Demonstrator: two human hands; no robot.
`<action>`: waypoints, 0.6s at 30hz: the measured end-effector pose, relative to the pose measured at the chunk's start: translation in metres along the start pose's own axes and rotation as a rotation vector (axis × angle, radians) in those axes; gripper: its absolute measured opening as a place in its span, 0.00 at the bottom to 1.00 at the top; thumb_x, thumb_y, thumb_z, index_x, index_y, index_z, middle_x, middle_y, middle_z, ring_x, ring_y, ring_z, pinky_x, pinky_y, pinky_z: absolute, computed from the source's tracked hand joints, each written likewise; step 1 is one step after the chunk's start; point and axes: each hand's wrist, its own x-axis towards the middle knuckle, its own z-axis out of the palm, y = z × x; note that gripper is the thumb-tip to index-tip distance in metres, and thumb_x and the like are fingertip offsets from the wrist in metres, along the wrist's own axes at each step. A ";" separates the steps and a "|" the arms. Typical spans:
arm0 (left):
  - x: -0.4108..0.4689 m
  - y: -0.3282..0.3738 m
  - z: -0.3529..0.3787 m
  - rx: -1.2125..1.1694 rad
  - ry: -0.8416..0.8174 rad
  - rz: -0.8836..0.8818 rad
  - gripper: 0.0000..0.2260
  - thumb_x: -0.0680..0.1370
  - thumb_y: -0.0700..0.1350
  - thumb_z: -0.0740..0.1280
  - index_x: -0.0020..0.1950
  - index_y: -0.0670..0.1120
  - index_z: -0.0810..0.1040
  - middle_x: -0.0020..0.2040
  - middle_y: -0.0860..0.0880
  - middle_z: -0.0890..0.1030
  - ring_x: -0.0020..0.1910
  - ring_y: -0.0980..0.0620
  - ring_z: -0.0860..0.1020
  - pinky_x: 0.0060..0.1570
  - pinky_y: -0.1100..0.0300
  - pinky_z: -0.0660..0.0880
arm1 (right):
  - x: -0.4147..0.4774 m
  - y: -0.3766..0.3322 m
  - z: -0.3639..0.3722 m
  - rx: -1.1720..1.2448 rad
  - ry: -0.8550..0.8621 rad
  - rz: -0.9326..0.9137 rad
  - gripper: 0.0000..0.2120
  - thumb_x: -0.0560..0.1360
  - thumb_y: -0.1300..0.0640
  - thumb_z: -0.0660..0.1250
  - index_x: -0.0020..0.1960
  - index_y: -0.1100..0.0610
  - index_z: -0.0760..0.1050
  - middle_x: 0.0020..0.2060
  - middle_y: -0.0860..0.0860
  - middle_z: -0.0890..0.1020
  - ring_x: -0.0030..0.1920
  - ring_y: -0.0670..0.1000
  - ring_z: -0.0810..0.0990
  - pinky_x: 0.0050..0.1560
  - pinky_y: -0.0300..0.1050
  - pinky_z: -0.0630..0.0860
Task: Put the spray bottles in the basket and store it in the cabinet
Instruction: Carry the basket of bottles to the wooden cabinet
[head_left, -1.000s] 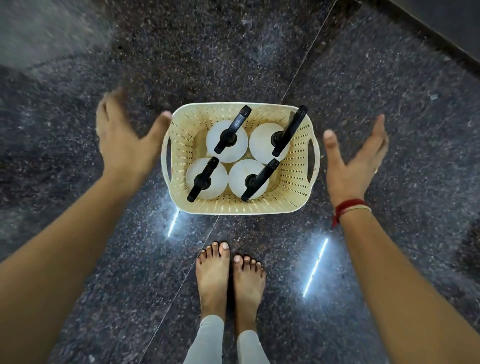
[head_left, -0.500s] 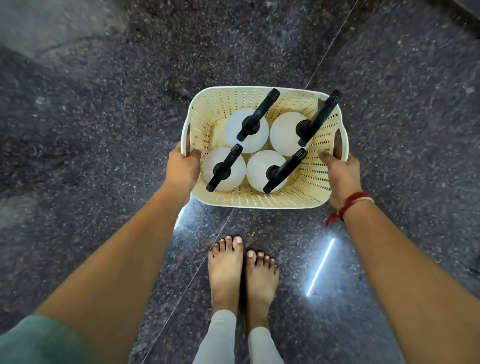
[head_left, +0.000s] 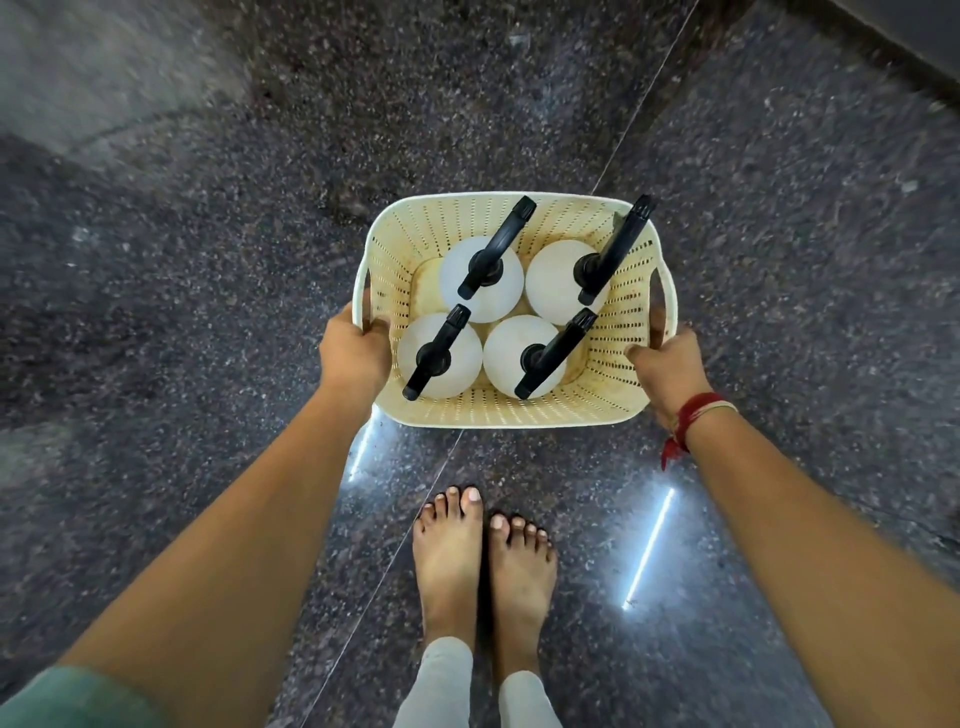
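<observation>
A cream perforated plastic basket (head_left: 511, 413) is below me over the dark floor, seen from above. Several white spray bottles (head_left: 558, 280) with black trigger heads stand upright inside it, packed close together. My left hand (head_left: 353, 353) grips the basket's left handle, fingers curled over the rim. On the opposite side, my right hand (head_left: 665, 366) holds the right handle, thumb inside the wall. No cabinet is in view.
Polished dark speckled granite floor (head_left: 208, 260) lies all around, with a thin tile seam running diagonally under the basket. My bare feet (head_left: 483, 566) stand just behind the basket. A dark edge (head_left: 883, 47) crosses the top right corner.
A second ago both hands were open beside the basket. They closed on its two handles, and the basket now appears slightly larger and closer, though I cannot tell if it left the floor.
</observation>
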 end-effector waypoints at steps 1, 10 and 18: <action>0.000 0.000 -0.001 -0.010 0.004 0.008 0.12 0.79 0.40 0.60 0.59 0.44 0.77 0.50 0.45 0.81 0.48 0.44 0.78 0.52 0.50 0.75 | -0.003 -0.002 -0.003 -0.017 0.002 -0.007 0.16 0.73 0.71 0.60 0.57 0.62 0.77 0.49 0.56 0.82 0.52 0.58 0.81 0.54 0.57 0.79; -0.053 0.065 -0.023 0.082 0.027 -0.023 0.09 0.79 0.41 0.61 0.56 0.41 0.77 0.43 0.42 0.78 0.39 0.44 0.77 0.40 0.51 0.75 | -0.059 -0.053 -0.068 -0.057 0.013 -0.023 0.15 0.72 0.72 0.60 0.56 0.61 0.77 0.48 0.59 0.83 0.49 0.58 0.81 0.52 0.54 0.79; -0.158 0.183 -0.067 0.099 -0.009 -0.021 0.04 0.78 0.39 0.63 0.45 0.41 0.76 0.31 0.44 0.77 0.30 0.47 0.74 0.30 0.58 0.69 | -0.147 -0.150 -0.188 -0.091 0.026 -0.036 0.15 0.71 0.74 0.61 0.45 0.55 0.74 0.31 0.47 0.77 0.33 0.45 0.76 0.29 0.35 0.68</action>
